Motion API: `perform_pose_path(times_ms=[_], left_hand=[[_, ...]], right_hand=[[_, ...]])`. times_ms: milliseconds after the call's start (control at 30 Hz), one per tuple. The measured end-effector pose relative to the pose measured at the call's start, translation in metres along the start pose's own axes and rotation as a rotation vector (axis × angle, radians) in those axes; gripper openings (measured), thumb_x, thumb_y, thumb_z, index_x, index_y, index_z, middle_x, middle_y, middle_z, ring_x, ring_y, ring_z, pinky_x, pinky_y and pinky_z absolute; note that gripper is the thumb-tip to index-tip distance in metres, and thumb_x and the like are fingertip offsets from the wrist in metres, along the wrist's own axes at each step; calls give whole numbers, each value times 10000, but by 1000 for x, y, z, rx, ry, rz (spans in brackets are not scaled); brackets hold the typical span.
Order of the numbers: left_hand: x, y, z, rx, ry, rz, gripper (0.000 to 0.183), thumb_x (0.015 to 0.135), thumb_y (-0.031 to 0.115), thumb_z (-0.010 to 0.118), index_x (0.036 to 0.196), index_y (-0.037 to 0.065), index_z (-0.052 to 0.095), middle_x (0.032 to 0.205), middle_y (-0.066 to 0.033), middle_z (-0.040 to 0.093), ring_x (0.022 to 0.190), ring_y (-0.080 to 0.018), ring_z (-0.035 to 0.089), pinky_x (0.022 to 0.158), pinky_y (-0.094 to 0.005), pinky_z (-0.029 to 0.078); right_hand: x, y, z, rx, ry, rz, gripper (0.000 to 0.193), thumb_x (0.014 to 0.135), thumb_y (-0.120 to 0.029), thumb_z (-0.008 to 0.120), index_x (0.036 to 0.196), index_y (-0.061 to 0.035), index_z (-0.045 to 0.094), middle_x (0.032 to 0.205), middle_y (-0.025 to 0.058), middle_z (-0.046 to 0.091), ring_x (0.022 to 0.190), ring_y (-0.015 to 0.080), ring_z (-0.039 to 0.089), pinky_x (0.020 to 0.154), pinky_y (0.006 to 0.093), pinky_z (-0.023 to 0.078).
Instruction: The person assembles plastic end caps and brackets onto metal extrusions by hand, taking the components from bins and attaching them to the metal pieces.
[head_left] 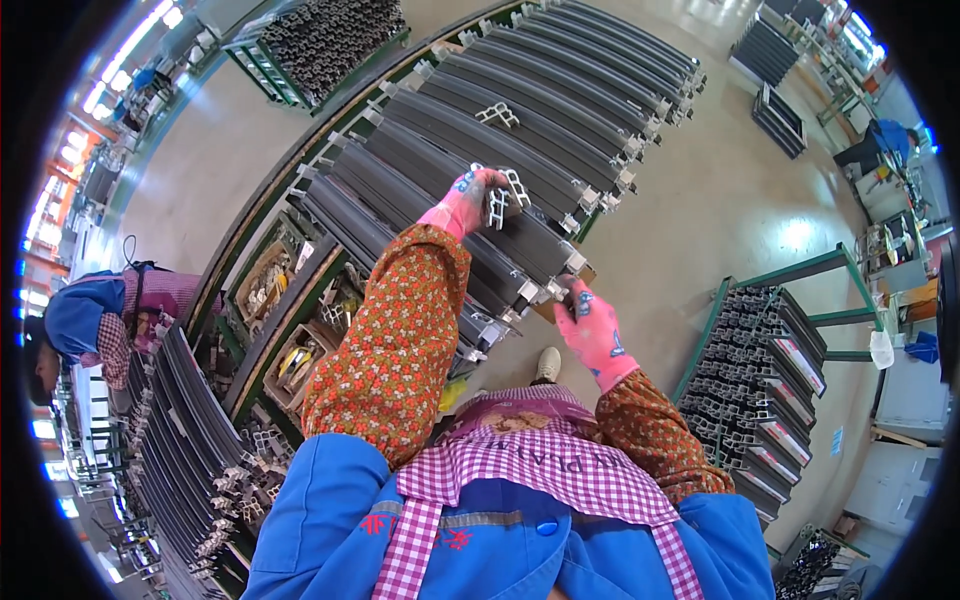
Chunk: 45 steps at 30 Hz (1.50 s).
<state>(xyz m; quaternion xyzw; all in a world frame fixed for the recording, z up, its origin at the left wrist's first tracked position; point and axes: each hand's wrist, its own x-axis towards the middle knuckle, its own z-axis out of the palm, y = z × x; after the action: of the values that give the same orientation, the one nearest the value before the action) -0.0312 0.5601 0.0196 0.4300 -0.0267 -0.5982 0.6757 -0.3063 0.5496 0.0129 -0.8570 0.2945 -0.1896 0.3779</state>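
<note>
Pink patterned gloves cover both of my hands. My left hand [466, 200] is closed around a few silvery metal corner brackets [514, 188], held just above the row of long dark metal profiles [440, 150]. My right hand [597, 332] is closed at the near end of one profile, its fingertips pinching at a light metal bracket [556, 290] there; the fingers partly hide it. Similar brackets stick out of the ends of the neighbouring profiles. Another loose bracket [498, 115] lies on top of the profiles, beyond my left hand.
Cardboard boxes of small parts [297, 366] sit below the green rack's rail [262, 200]. At the right stands a green-framed cart [843, 318] stacked with profiles. A co-worker in blue [90, 320] bends over more profiles [185, 440] at the left. Another loaded rack [325, 50] stands farther back.
</note>
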Motion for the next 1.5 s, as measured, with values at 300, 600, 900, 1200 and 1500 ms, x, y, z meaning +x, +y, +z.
perform_pose_path(times_ms=[300,600,900,1200,1500], left_hand=[[-104,-18,42,305,-421,-110,341,784,67,603,1112,5,529,980,-102,627,841,-209,631,733,-354,532],[-151,-34,2,171,-219,-24,303,859,205,565,1072,-11,573,955,-127,651,805,-227,651,712,-365,542],[-164,-53,-2,-53,-185,-49,279,870,191,516,1068,1,563,961,-134,642,822,-255,644,769,-385,535],[-152,-37,-19,397,-253,-148,395,866,182,498,1215,-1,481,1062,-146,625,899,-226,635,704,-357,540],[-80,-33,-29,280,92,155,359,817,128,531,1166,56,480,1024,-117,632,701,-257,635,573,-375,541]], right_hand=[[72,-57,-59,-60,-60,-418,296,768,-209,640,1021,-58,607,1013,135,547,931,308,558,803,350,456],[46,-69,-25,443,-182,-52,154,820,-51,572,950,27,601,876,54,591,762,115,551,693,244,450],[-5,-87,-16,137,-28,-480,359,787,-76,627,1139,-58,557,1140,117,526,1008,242,549,821,323,456],[-39,-37,15,474,427,23,178,811,-106,636,946,8,611,839,56,547,666,143,533,592,258,430],[-50,5,57,-63,289,-117,146,794,-144,637,879,-27,618,705,107,528,602,244,521,563,314,429]])
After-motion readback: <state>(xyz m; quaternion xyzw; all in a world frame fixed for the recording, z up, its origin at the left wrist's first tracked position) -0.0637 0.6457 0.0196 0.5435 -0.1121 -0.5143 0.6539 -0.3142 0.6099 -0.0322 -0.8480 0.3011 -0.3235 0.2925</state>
